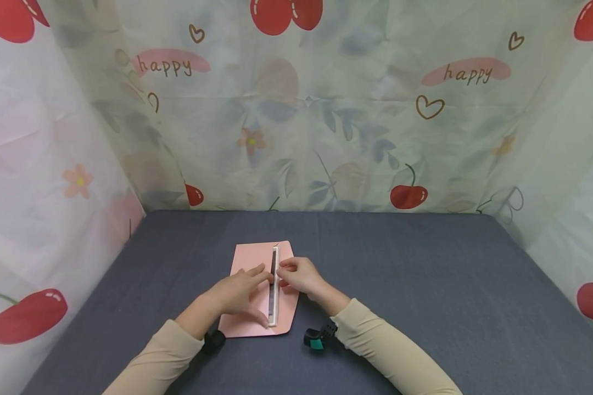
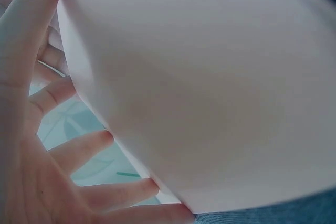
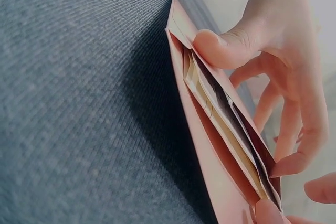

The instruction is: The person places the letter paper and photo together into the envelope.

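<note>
A pink envelope (image 1: 254, 255) lies on the dark tabletop, its flap (image 1: 287, 307) spread to the right. White-edged and dark flat pieces (image 3: 226, 124) show inside its gaping mouth, layered like paper or card. My left hand (image 1: 237, 291) touches the envelope with fingers spread, its thumb (image 3: 212, 45) at one end of the mouth and other fingertips along the edge. My right hand (image 1: 303, 277) is at the mouth from the right, fingers bent, one fingertip (image 3: 269, 213) right at the layered edges; I cannot tell whether it pinches them. The envelope's pale face (image 2: 199, 93) fills the left wrist view.
Black wrist straps show under both sleeves, the right one with a teal-marked device (image 1: 316, 340). Dark ribbed cloth (image 1: 400, 263) covers the table. Printed curtains (image 1: 306, 109) with cherries and hearts hang behind it and at both sides.
</note>
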Demonstrator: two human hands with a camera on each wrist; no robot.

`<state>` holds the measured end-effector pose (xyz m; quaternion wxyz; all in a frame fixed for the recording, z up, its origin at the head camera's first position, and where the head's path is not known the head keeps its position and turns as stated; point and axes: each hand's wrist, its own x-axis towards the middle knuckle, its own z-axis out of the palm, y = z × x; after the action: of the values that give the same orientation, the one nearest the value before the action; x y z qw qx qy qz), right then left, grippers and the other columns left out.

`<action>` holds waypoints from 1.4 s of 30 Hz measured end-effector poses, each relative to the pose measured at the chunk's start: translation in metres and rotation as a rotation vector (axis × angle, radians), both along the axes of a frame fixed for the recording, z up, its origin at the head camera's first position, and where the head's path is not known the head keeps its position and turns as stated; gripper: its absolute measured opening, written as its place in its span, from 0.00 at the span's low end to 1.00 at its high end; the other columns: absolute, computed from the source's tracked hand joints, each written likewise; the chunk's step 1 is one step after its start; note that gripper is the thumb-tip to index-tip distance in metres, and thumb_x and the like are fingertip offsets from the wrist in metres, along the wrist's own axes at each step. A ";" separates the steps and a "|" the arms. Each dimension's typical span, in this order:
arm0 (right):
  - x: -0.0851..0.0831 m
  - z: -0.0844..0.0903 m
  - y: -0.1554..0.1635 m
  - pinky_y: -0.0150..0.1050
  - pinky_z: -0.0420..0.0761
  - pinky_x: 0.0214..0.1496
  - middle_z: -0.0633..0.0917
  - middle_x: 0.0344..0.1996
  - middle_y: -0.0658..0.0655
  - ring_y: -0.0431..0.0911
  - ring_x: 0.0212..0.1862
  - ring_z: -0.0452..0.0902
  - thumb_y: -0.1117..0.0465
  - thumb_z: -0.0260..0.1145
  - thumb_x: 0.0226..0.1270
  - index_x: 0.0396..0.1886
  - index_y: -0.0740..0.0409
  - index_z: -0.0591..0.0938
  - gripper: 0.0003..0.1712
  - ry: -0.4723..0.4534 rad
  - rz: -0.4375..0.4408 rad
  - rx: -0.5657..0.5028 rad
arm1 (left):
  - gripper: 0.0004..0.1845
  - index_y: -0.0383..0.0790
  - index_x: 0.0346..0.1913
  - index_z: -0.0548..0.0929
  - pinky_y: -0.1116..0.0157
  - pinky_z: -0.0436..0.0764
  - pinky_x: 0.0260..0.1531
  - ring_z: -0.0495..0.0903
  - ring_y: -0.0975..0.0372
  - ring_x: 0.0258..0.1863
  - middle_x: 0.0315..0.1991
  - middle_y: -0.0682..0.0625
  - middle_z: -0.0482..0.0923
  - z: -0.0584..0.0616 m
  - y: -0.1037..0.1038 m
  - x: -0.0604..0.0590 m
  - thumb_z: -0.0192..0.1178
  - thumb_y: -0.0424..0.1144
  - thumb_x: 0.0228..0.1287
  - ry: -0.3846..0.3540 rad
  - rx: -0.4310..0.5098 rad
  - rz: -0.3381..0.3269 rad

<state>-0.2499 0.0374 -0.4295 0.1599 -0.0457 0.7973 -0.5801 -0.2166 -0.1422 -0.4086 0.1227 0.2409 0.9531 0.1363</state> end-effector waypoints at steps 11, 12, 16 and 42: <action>0.002 0.001 -0.001 0.37 0.84 0.35 0.81 0.46 0.68 0.50 0.39 0.85 0.62 0.58 0.65 0.56 0.69 0.73 0.22 0.007 0.033 0.007 | 0.44 0.55 0.58 0.70 0.39 0.69 0.54 0.62 0.31 0.63 0.72 0.39 0.55 0.000 -0.001 -0.001 0.71 0.66 0.32 -0.013 0.021 -0.006; 0.002 0.002 -0.001 0.37 0.84 0.36 0.81 0.46 0.68 0.50 0.39 0.85 0.62 0.58 0.65 0.56 0.69 0.73 0.22 0.007 0.035 0.006 | 0.44 0.55 0.58 0.70 0.39 0.69 0.54 0.62 0.31 0.63 0.72 0.39 0.55 0.000 -0.002 -0.001 0.71 0.66 0.32 -0.014 0.021 -0.007; 0.003 0.002 -0.002 0.38 0.84 0.35 0.81 0.47 0.68 0.50 0.40 0.85 0.63 0.59 0.65 0.57 0.69 0.72 0.22 0.000 0.041 -0.002 | 0.45 0.54 0.58 0.70 0.39 0.69 0.54 0.62 0.31 0.62 0.72 0.39 0.55 0.000 -0.002 -0.001 0.71 0.66 0.33 -0.013 0.017 -0.010; 0.003 0.002 -0.009 0.41 0.84 0.39 0.81 0.49 0.70 0.54 0.43 0.83 0.64 0.56 0.66 0.59 0.71 0.68 0.24 -0.001 0.056 -0.030 | 0.52 0.50 0.66 0.66 0.38 0.67 0.56 0.59 0.31 0.64 0.73 0.40 0.54 0.000 -0.001 0.000 0.71 0.66 0.33 -0.008 -0.002 0.001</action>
<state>-0.2468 0.0281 -0.4272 0.1756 -0.0702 0.7870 -0.5873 -0.2164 -0.1428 -0.4090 0.1265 0.2399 0.9528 0.1364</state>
